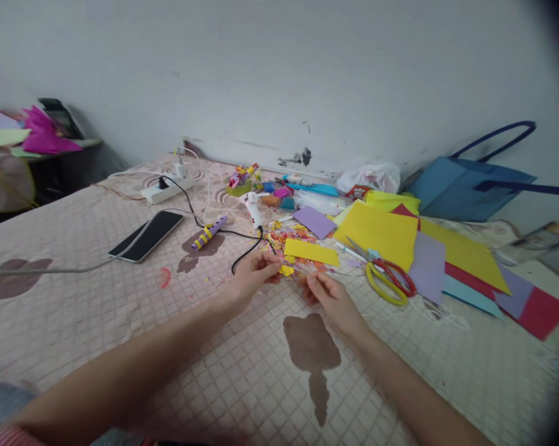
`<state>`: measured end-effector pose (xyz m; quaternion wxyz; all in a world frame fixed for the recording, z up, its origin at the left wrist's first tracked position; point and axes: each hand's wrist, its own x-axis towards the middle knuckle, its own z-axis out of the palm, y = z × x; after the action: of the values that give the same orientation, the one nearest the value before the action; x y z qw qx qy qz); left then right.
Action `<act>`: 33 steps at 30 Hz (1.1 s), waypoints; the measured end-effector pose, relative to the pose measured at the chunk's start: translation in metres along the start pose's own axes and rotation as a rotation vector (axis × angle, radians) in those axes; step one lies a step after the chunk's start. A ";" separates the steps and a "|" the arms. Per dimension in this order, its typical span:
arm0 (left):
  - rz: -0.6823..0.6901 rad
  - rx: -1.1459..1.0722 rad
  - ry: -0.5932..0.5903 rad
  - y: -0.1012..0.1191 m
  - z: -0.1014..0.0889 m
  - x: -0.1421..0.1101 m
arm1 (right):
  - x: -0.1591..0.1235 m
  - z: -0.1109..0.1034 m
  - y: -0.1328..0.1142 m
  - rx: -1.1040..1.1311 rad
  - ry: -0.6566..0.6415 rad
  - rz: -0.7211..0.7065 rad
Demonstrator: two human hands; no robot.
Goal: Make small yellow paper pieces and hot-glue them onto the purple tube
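Note:
My left hand [258,271] is closed in a pinch above the quilted cover, its fingertips beside a small yellow scrap [286,271]. Whether that scrap is in the fingers or lies behind them I cannot tell. A short gap to the right, my right hand [328,296] has thumb and fingers pressed together; anything between them is too small to make out. Just beyond both hands lies a yellow foam-like strip [311,252] on a spread of coloured clippings [289,233]. Scissors with red and yellow handles [386,282] rest right of my right hand.
A white glue gun [252,209] stands behind the clippings, its black cord running left. A purple-and-yellow wrapped stick [209,233] and a phone [147,236] lie at left, near a power strip [168,189]. Coloured sheets [377,229] and a blue bag [470,186] are at right.

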<state>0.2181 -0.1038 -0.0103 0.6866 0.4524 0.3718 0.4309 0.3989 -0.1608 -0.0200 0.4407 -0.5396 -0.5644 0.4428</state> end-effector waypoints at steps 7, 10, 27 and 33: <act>0.065 0.097 -0.102 -0.007 0.005 -0.006 | 0.003 0.017 -0.008 0.095 0.013 0.002; 0.067 0.120 -0.113 -0.007 0.005 -0.004 | 0.004 0.017 -0.006 0.094 0.038 -0.003; 0.125 0.202 -0.194 -0.009 0.003 -0.004 | 0.001 0.017 -0.009 -0.173 0.078 -0.184; 0.058 0.212 -0.230 -0.006 0.005 -0.003 | 0.001 0.015 -0.012 -0.171 0.027 -0.173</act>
<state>0.2230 -0.1097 -0.0140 0.6602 0.5792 0.3211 0.3543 0.3821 -0.1607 -0.0119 0.4372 -0.5306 -0.6384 0.3461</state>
